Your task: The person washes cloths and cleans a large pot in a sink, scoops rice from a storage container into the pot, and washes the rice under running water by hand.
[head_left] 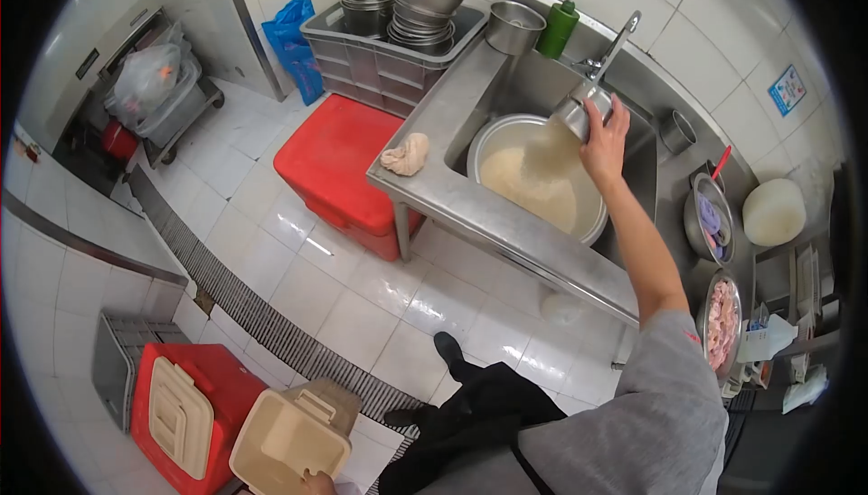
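Note:
My right hand [606,147] grips a small metal cup [571,117], tilted under the tap [624,38]. Pale grains that look like rice [542,179] stream from it into a large round metal basin [483,138] in the sink [506,88]. A heap of the same grains lies in the basin. At the bottom edge of the view, my left hand [318,483] has its fingers over the near rim of a beige plastic bin [249,441]. Most of that hand is cut off by the frame. Some pale stuff shows inside the bin.
A crumpled cloth [405,154] lies on the counter's corner. Behind stand a green pump bottle [558,25] and a grey crate [353,66] of metal bowls. Red boxes [334,151] stand on the floor. To the right is a bowl of pinkish raw meat [721,323].

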Demonstrator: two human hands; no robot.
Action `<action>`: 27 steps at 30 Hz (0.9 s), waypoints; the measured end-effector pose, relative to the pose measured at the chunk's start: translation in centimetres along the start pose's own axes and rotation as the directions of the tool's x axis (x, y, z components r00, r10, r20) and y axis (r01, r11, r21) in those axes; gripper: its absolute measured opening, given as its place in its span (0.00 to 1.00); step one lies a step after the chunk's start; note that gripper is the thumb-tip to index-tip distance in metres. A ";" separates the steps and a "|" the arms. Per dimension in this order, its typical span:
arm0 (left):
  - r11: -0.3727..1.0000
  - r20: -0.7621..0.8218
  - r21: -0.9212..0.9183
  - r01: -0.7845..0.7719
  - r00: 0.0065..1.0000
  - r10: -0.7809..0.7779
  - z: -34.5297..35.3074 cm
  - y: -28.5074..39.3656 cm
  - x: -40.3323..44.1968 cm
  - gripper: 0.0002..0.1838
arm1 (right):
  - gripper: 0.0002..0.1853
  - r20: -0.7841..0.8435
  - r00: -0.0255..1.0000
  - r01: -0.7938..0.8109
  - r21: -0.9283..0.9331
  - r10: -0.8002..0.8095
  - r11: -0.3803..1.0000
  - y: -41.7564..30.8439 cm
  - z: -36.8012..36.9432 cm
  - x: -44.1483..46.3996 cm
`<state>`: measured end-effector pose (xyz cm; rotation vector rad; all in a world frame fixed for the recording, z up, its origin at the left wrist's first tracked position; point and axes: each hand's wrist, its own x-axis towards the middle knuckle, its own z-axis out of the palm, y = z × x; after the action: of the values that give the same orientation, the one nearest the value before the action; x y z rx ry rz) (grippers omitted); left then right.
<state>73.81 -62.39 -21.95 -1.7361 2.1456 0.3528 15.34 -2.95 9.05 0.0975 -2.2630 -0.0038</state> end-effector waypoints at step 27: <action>0.398 -0.103 -0.640 0.657 0.439 -0.893 5.0 -11.6 6.5 0.46 | 0.32 0.747 -0.394 -0.450 0.352 -0.536 0.821 -71.9 -10.6 -50.1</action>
<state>84.59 -68.57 -28.91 -3.1999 1.1056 0.2708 60.40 -70.68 -25.21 0.9743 -4.0861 1.1360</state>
